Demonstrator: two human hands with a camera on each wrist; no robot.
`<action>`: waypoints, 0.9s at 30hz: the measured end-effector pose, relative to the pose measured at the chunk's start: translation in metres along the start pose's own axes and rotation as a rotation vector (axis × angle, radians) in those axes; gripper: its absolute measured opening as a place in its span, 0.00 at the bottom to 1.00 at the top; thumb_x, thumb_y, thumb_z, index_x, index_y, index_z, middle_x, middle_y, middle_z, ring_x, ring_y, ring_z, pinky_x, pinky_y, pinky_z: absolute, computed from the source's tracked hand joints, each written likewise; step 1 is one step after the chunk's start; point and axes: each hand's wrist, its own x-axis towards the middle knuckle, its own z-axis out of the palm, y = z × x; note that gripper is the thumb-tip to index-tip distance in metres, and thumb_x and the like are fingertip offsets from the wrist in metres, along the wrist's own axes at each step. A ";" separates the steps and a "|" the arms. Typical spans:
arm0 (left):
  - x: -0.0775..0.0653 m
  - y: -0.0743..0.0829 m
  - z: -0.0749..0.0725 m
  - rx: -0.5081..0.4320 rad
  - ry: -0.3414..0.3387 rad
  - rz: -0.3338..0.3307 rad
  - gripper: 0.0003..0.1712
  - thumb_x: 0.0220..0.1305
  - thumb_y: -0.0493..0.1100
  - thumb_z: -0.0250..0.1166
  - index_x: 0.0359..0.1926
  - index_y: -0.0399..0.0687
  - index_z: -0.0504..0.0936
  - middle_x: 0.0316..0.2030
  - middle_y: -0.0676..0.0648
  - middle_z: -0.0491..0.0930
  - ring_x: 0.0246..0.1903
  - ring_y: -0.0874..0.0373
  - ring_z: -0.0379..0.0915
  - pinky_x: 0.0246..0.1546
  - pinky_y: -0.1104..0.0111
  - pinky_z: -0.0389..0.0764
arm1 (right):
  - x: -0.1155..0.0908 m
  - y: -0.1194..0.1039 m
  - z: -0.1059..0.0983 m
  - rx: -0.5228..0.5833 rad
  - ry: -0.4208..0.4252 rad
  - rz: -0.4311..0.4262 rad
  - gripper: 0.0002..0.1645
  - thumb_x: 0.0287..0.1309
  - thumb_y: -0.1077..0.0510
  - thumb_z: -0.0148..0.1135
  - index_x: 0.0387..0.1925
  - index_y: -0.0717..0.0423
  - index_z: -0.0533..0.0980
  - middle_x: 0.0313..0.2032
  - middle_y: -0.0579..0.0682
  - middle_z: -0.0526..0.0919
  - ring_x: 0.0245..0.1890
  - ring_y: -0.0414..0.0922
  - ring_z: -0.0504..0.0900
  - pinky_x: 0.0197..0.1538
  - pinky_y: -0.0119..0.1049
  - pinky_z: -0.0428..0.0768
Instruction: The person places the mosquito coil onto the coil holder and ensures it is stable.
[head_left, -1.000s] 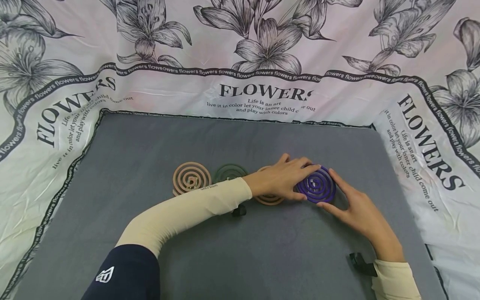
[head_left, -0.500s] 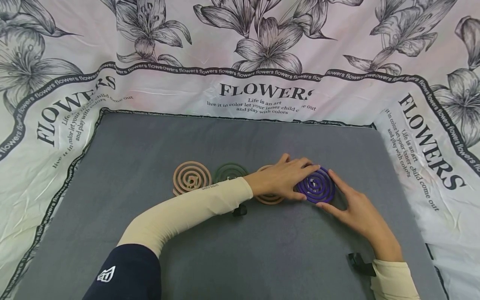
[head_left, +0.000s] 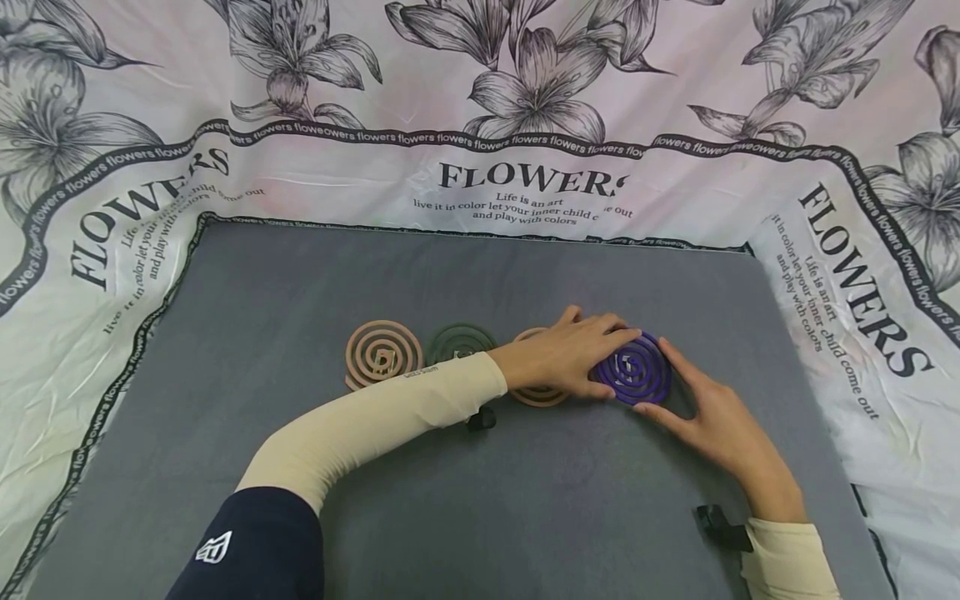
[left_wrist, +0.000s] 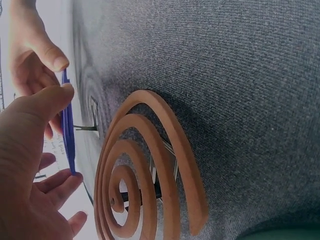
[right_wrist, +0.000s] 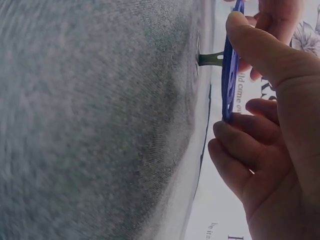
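A purple mosquito coil (head_left: 633, 367) lies flat at the right end of a row of coils. My left hand (head_left: 564, 358) holds its left edge between thumb and fingertips, while my right hand (head_left: 708, 415) grips the right edge the same way. In the right wrist view, a small stand (right_wrist: 211, 59) shows beneath the coil, between it and the cloth. Partly covered by my left hand is a brown coil (head_left: 542, 400), seen close up in the left wrist view raised on a thin metal stand.
Further left along the row are a green coil (head_left: 459, 333) and another brown coil (head_left: 382, 333), both overlapped by my left sleeve (head_left: 375, 425). Grey cloth (head_left: 525, 517) covers the tabletop. A floral sheet (head_left: 337, 179) borders the table at the back and sides.
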 end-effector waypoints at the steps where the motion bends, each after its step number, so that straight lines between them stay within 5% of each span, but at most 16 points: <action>1: 0.000 0.000 0.000 0.001 0.001 -0.001 0.57 0.67 0.69 0.69 0.85 0.54 0.53 0.77 0.49 0.62 0.72 0.60 0.64 0.67 0.54 0.59 | 0.000 0.000 0.000 0.000 0.000 -0.001 0.62 0.59 0.44 0.80 0.85 0.45 0.54 0.69 0.75 0.71 0.56 0.78 0.79 0.52 0.72 0.76; 27: -0.006 0.001 0.002 0.030 -0.005 -0.009 0.57 0.66 0.71 0.69 0.85 0.54 0.55 0.76 0.50 0.63 0.72 0.60 0.63 0.67 0.54 0.58 | -0.001 -0.002 0.007 0.016 0.009 -0.019 0.62 0.57 0.45 0.81 0.85 0.46 0.56 0.70 0.73 0.72 0.59 0.76 0.78 0.56 0.72 0.75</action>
